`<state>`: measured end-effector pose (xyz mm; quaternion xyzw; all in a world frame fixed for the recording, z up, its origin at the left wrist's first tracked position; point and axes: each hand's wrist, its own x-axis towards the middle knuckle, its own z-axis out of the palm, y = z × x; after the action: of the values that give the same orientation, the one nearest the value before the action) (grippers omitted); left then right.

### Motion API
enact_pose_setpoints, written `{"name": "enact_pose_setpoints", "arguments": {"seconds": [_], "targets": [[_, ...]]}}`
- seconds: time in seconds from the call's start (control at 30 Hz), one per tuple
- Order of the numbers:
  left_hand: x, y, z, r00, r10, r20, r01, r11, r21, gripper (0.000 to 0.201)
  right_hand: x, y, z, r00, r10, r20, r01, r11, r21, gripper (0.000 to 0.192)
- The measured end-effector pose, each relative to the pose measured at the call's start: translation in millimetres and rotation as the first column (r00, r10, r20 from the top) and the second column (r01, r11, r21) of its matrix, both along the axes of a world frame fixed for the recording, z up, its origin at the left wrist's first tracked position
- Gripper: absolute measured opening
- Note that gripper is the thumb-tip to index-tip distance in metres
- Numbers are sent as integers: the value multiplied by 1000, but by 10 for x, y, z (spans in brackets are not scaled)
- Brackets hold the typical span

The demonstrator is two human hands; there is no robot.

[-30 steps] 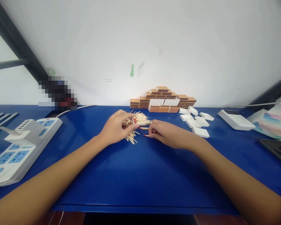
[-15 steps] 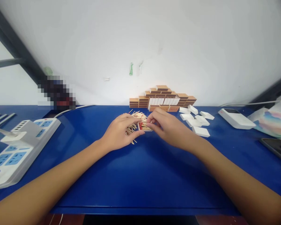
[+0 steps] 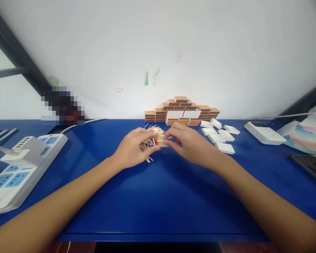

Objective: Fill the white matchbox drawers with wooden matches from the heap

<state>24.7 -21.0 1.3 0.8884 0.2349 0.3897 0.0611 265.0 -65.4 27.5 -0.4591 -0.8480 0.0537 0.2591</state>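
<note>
In the head view, a small matchbox tray (image 3: 161, 144) holds red-tipped matches at the middle of the blue table. My left hand (image 3: 133, 147) curves around its left end, thumb on the near side and fingers on the far side. My right hand (image 3: 183, 142) is closed in a pinch at the tray's right end, where the pale match sticks run up to its fingertips. Behind and under my left hand spreads a heap of loose matches (image 3: 146, 143), partly hidden by the fingers.
Stacked matchboxes (image 3: 183, 104) form a stepped wall against the white wall. Several white boxes (image 3: 224, 147) lie to the right, with a white device (image 3: 265, 135) and a dark phone (image 3: 310, 167) beyond. A power strip (image 3: 34, 168) occupies the left side.
The view has shifted slightly. Both hands keep almost the same pose at the tray; the right fingertips have moved only a little over the matches.
</note>
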Motion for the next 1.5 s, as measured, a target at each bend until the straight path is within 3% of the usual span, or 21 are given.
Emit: {"name": "enact_pose_setpoints", "arguments": {"seconds": [0.23,0.57,0.8,1.5], "targets": [[8,-4,4,999,-22,-26,23,998,50,38,15,7,9,999,21,-26,-22,999,-41,15],[3,6,0,999,-31,-14,32,998,45,38,30,20,16,991,89,-95,-95,993,-65,14],[-9,15,7,1000,-28,-8,28,999,47,37,24,29,54,992,56,-114,-67,993,-96,14],[1,4,16,1000,-31,-7,31,998,49,36,4,27,11,996,38,-78,-31,995,93,9]]}}
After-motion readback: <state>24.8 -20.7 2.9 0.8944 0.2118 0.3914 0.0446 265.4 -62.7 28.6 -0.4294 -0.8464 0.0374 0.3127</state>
